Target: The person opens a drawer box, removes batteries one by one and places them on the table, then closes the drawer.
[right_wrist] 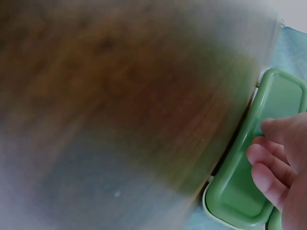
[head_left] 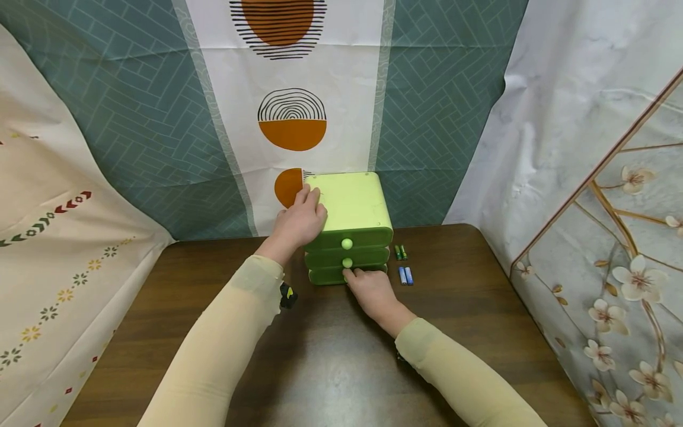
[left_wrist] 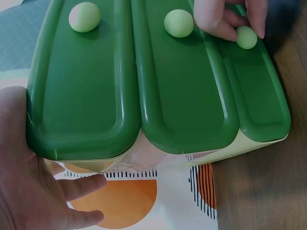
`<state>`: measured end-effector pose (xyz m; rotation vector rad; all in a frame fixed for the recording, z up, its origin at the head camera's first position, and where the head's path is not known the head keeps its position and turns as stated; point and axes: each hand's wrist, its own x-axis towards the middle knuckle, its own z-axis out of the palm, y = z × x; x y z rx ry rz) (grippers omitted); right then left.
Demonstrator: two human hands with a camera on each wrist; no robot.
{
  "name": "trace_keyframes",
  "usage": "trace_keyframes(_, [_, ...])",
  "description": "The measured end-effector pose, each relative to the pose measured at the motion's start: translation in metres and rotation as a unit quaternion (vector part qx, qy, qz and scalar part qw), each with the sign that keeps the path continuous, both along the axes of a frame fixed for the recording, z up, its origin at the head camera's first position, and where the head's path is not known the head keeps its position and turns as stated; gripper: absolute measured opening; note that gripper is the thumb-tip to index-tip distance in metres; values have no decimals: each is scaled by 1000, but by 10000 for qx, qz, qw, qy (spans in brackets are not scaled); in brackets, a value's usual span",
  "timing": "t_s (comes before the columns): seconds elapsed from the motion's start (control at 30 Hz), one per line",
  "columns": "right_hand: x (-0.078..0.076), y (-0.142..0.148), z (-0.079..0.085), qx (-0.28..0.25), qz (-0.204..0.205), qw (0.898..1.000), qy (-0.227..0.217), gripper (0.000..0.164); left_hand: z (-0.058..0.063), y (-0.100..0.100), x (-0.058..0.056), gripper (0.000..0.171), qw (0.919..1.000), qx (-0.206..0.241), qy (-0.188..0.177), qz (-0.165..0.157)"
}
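A small drawer cabinet (head_left: 352,201) with a pale green top and three dark green drawers stands at the table's back, its drawers stacked one above another. My left hand (head_left: 301,222) rests on the cabinet's top left edge, its fingers fairly straight in the left wrist view. Low at the front, my right hand (head_left: 372,292) pinches the round knob (left_wrist: 246,38) of the bottom drawer (left_wrist: 261,91) between thumb and fingers. The middle drawer's knob (left_wrist: 179,23) sits just beside those fingers, and the top drawer's knob (left_wrist: 84,17) is free.
Two green batteries (head_left: 401,252) and two blue-and-white batteries (head_left: 405,276) lie right of the cabinet on the brown wooden table (head_left: 320,367). Patterned cloth (head_left: 448,107) hangs behind and at both sides. A small black-and-yellow item (head_left: 288,295) shows by the left wrist.
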<state>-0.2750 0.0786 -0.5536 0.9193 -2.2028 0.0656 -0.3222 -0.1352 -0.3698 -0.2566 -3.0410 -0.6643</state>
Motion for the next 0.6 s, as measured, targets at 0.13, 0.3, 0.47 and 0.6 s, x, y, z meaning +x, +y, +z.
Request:
trace_keyframes(0.13, [1, -2, -1, -51, 20, 10000, 31, 16, 0, 0, 0, 66, 10000, 2, 24, 2])
trace_keyframes(0.3, [2, -3, -1, 16, -29, 10000, 25, 22, -1, 0, 0, 66, 10000, -6, 18, 15])
trace_keyframes(0.47, [2, -4, 1, 91, -4, 10000, 28, 20, 0, 0, 0, 66, 10000, 7, 3, 13])
trace_keyframes(0.6, [3, -5, 2, 115, 4, 9999, 38, 19, 0, 1, 0, 66, 10000, 11, 22, 21])
